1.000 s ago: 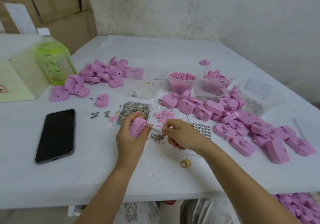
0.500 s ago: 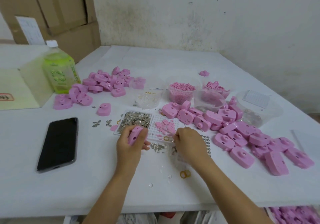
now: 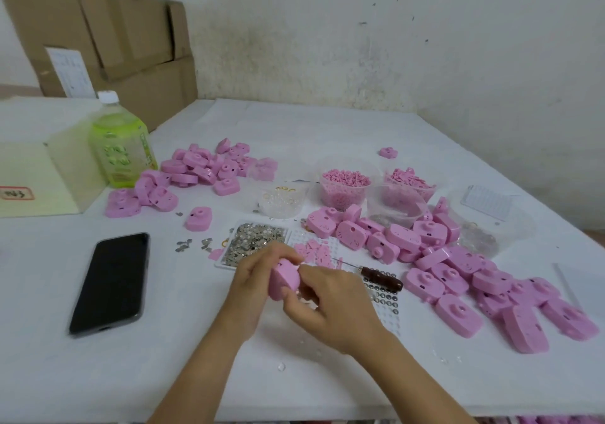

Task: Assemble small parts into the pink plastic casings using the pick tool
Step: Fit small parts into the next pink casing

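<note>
My left hand (image 3: 252, 289) grips a pink casing (image 3: 284, 280) just above the table. My right hand (image 3: 334, 305) meets it from the right, thumb and forefinger pinching at the casing's top edge; whether a small part sits between them is hidden. The pick tool (image 3: 379, 278), with a dark handle and thin metal tip, lies on the table just right of my hands, held by neither. A white tray holds small metal parts (image 3: 255, 243) and small pink parts (image 3: 316, 250) just beyond my hands.
Pink casings are heaped at the right (image 3: 458, 269) and back left (image 3: 203, 168). Clear cups of pink bits (image 3: 343, 184) and rings (image 3: 281, 197) stand behind the tray. A black phone (image 3: 111, 282) lies at left, a green bottle (image 3: 121, 148) and cream box (image 3: 32, 178) further back.
My right hand has let go of the pick tool, which now lies on the table, and has come back to the casing in my left hand. The camera tilted up.
</note>
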